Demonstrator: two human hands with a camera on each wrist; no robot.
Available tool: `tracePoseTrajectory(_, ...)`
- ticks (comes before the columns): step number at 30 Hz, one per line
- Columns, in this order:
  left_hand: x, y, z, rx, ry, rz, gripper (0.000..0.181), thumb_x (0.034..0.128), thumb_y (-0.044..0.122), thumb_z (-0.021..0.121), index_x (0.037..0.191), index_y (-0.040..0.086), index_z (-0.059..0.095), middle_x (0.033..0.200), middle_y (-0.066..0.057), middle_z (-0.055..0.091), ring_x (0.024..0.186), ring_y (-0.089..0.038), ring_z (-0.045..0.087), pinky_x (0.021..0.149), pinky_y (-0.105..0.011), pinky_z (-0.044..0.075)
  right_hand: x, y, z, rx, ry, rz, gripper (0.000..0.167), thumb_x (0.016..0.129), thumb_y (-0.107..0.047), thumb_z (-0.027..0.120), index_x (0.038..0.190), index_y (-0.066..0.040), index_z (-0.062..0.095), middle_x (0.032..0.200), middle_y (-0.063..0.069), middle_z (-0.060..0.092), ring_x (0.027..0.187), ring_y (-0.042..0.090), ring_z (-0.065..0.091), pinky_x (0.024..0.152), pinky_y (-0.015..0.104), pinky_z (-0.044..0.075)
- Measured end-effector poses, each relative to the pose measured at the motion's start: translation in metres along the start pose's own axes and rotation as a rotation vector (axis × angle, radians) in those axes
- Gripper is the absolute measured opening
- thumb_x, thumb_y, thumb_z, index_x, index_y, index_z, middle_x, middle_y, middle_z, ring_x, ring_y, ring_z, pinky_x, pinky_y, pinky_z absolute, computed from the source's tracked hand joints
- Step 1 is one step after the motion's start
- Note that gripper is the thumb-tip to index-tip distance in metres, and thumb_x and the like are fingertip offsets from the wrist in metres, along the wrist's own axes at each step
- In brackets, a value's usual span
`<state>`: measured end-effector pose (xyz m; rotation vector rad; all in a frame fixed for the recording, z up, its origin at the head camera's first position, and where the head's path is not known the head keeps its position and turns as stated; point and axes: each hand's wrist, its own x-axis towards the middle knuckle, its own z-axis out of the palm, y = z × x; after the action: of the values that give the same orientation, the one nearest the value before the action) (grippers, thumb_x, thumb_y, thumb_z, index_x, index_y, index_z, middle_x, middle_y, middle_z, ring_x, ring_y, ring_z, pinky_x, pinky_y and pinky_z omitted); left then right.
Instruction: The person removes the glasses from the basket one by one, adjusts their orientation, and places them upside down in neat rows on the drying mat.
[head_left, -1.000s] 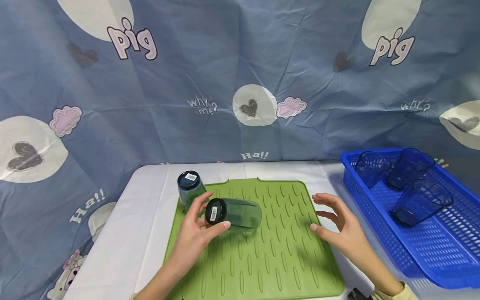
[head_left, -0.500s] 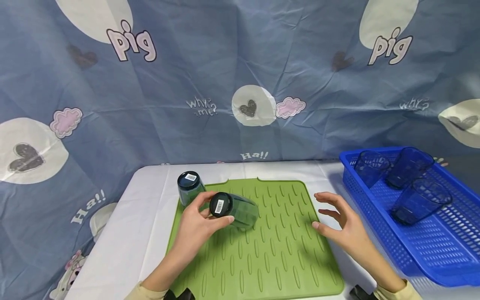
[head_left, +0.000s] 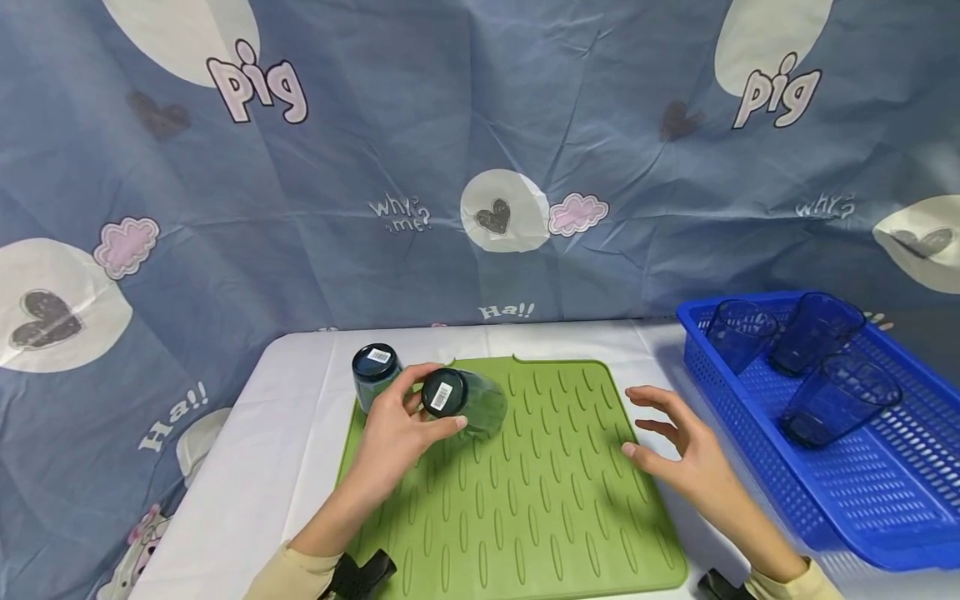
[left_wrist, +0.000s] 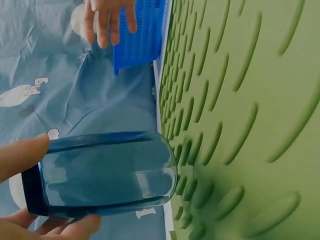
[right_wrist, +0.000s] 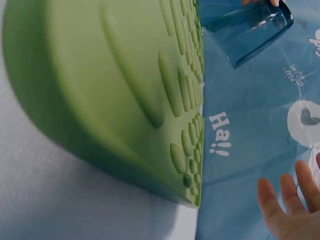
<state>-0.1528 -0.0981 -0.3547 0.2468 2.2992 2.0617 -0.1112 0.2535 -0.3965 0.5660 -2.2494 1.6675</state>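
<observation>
My left hand [head_left: 392, 446] grips a clear bluish-green glass tumbler [head_left: 483, 407] around its dark base, which bears a barcode sticker. The tumbler leans with its base up toward me and its mouth down toward the back of the green ridged mat [head_left: 525, 517]. In the left wrist view the tumbler's rim [left_wrist: 170, 167] is close to the mat; contact cannot be told. A second tumbler [head_left: 372, 372] stands upside down at the mat's back left corner, partly behind my left fingers. My right hand [head_left: 682, 450] hovers by the mat's right edge, fingers spread and holding nothing.
At the right stands a blue plastic basket [head_left: 885, 508] with several holes in its walls and three glass tumblers [head_left: 843, 398] inside. White cloth [head_left: 255, 450] covers the table around the mat. A printed blue curtain [head_left: 420, 108] hangs behind.
The held tumbler has moved up and slightly left toward the standing one, turning from lying sideways to mouth angled away and down. My right hand has hardly moved.
</observation>
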Motion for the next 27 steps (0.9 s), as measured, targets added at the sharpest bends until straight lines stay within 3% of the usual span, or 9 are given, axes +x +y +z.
tracePoseTrajectory(12,0.020,0.003,0.004,0.115,-0.045,0.128,0.064,0.0758,0.008,0.085,0.132,0.019,0.056,0.131,-0.005,0.056,0.122,-0.018,0.056,0.103,-0.033,0.045,0.001,0.000,0.000,0.000,-0.006,-0.038,0.056,0.085,0.014,0.066,0.137,0.001,0.049,0.133,0.013,0.052,0.125,0.021,0.049,0.097,0.029,0.048)
tracePoseTrajectory(17,0.028,0.004,0.007,0.144,-0.058,0.182,0.063,0.0766,0.007,0.084,0.132,0.018,0.056,0.131,-0.003,0.057,0.125,-0.017,0.053,0.105,-0.038,0.044,0.001,0.001,0.001,-0.012,-0.007,-0.040,0.056,0.085,0.013,0.067,0.136,0.001,0.050,0.132,0.013,0.053,0.124,0.019,0.050,0.097,0.028,0.048)
tracePoseTrajectory(27,0.041,0.004,0.013,0.153,-0.079,0.246,0.063,0.0784,0.001,0.082,0.134,0.013,0.054,0.131,-0.008,0.056,0.124,-0.022,0.054,0.106,-0.033,0.041,-0.001,0.004,0.001,-0.014,-0.012,-0.027,0.053,0.086,0.012,0.067,0.135,0.000,0.051,0.133,0.013,0.053,0.123,0.018,0.050,0.097,0.028,0.048)
